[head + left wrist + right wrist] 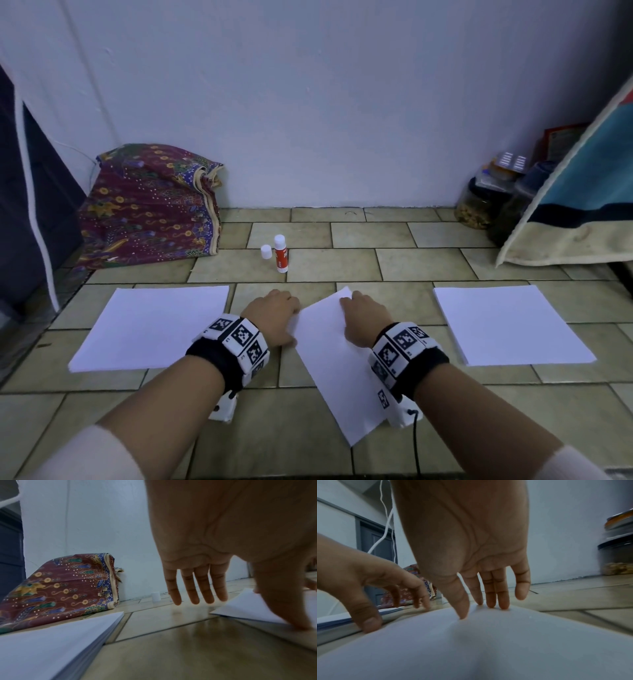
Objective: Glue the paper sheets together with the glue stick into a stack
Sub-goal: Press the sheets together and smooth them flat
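On a tiled floor below a pale wall, we see, from the left, a folded batik cloth leaning at the wall's foot and, nearer us, a thick stack of white paper lying flat. Between cloth and centre stands the uncapped glue stick, upright, with its white cap just beside it on its left — both well apart from the hands. The left hand, fingers straight and pointing down at the floor, holds nothing; its thumb presses the near left edge of a single sheet of paper lying askew in the middle. The right hand rests on that same sheet, fingertips and thumb pressed flat on its far part, fingers relaxed rather than curled round it; in the right wrist view the paper bulges slightly under the palm. Both wrists carry black bands with white marker blocks. Further right lies a second, thinner pile of white sheets, apart from the centre sheet. At the far right — against the wall — stand lidded jars, partly hidden behind a slanted blue and cream mat.
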